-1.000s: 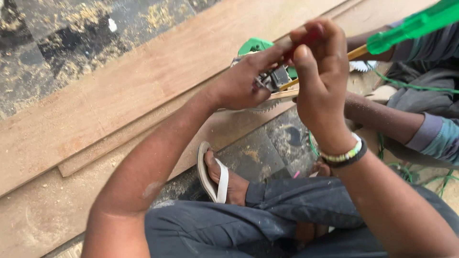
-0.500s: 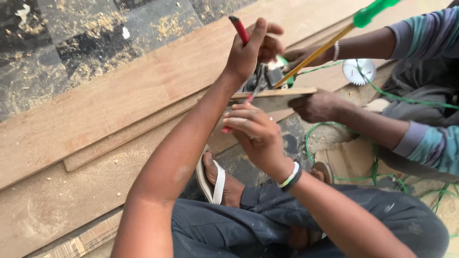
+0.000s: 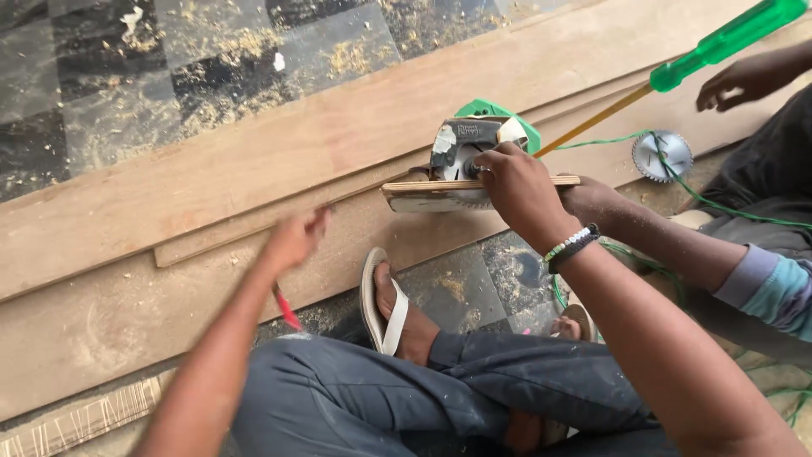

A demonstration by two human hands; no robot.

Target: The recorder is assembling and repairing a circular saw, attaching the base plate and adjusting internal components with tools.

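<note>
The left hand (image 3: 292, 239) has dropped to the planks (image 3: 211, 195), fingers blurred, grip unclear; the right hand (image 3: 516, 182) now grips the circular saw (image 3: 461, 156).

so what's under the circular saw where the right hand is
A thin wooden strip lies under the circular saw, with the toothed blade edge showing below it. The right hand covers the strip's middle; a co-worker's hand hides what's beneath its far end.

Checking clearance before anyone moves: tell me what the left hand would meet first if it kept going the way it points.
The left hand, blurred, points up and away over the wooden planks. Going straight on, it would likely meet the plank surface first; depth is unclear.
</note>
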